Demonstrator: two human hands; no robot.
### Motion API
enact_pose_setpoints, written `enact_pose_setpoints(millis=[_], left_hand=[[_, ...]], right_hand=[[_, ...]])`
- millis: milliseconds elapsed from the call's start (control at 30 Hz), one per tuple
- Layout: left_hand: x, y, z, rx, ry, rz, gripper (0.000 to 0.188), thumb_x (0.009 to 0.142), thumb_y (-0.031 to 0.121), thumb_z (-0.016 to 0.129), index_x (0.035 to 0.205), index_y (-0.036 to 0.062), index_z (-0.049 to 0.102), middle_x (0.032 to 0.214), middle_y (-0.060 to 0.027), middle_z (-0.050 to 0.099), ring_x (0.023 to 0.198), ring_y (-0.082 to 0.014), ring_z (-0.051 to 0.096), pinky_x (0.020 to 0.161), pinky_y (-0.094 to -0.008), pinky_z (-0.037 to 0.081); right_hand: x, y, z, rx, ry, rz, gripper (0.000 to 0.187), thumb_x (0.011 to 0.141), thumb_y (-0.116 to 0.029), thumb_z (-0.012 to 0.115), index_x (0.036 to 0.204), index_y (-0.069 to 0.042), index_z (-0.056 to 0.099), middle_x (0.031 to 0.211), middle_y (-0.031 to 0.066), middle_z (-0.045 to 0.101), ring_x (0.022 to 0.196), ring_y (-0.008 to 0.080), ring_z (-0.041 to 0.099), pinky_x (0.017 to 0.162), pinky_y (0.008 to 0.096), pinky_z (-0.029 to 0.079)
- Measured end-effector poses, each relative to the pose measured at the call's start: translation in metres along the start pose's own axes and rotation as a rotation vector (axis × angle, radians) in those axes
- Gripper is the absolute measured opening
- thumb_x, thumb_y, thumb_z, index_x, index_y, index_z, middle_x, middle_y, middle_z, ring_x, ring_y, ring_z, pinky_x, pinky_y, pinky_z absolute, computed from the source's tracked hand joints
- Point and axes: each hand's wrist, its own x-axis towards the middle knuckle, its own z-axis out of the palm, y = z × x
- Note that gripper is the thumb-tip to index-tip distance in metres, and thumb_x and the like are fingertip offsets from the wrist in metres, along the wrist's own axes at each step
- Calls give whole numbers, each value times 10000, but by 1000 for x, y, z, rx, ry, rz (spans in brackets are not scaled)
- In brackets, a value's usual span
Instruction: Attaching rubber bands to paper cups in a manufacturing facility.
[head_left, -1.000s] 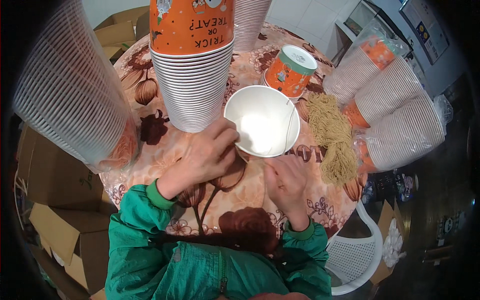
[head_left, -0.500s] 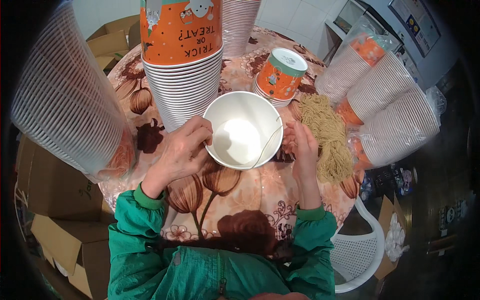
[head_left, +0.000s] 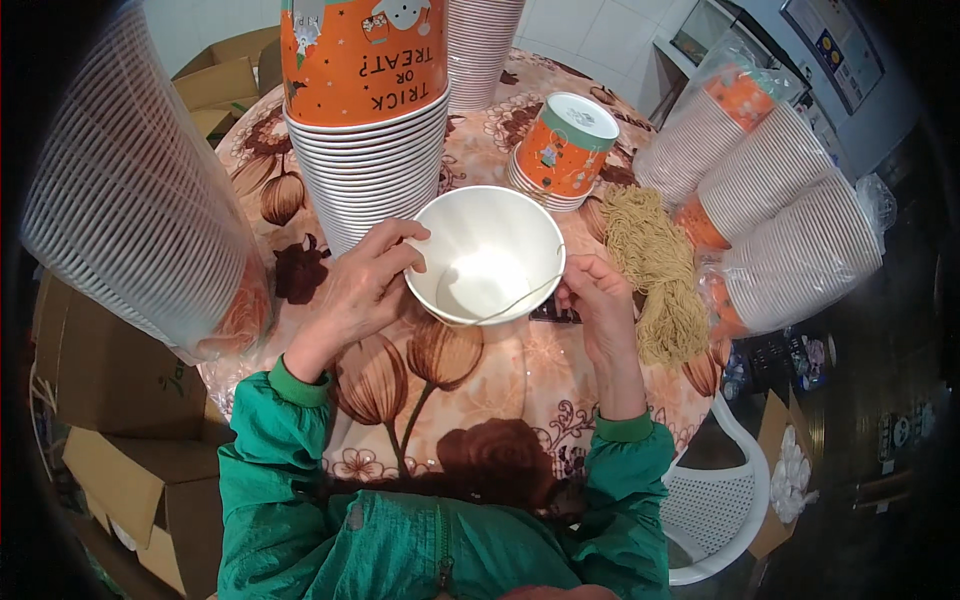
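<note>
A white-lined paper bucket (head_left: 480, 235) stands in front of me, its open mouth tilted toward me. My left hand (head_left: 362, 285) grips the left rim, thumb and fingers closed on it. At the right rim my right hand (head_left: 604, 305) is pinched round the end of a thin tan cord (head_left: 518, 302). This cord runs like a handle across the near side of the mouth. Whether my right fingertips also press the bucket wall is hidden. Just right of that hand lies a loose bundle of tan cords (head_left: 655, 285).
Tall stacks of orange printed buckets (head_left: 365, 170) rise behind my left hand and, bagged in plastic (head_left: 140, 200), at far left. A short upside-down stack (head_left: 565, 150) sits beyond the bucket. More bagged stacks (head_left: 795, 265) line the right edge. A flowered cloth (head_left: 440, 430) covers the table.
The cord has swung down from the right inside of the mouth to the near rim. My right fingers have closed from a looser spread, and the bucket has shifted slightly.
</note>
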Motion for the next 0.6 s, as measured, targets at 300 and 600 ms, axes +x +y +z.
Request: enact_pose_setpoints(millis=[300, 600], left_hand=[[3, 14, -2, -2, -74, -87, 301, 729, -59, 638, 1005, 59, 625, 1309, -84, 570, 1056, -315, 641, 770, -404, 548], [10, 22, -1, 25, -54, -45, 272, 722, -86, 640, 960, 35, 590, 1315, -116, 575, 1060, -327, 662, 784, -390, 557]], right_hand=[[-33, -37, 31, -1123, -80, -799, 435, 800, -7, 612, 1217, -108, 686, 1307, 140, 563, 1280, 360, 471, 1146, 494, 300], [-43, -28, 26, -940, -309, -642, 173, 801, -16, 707, 962, -75, 683, 1113, 47, 685, 1283, 296, 555, 1156, 508, 313]])
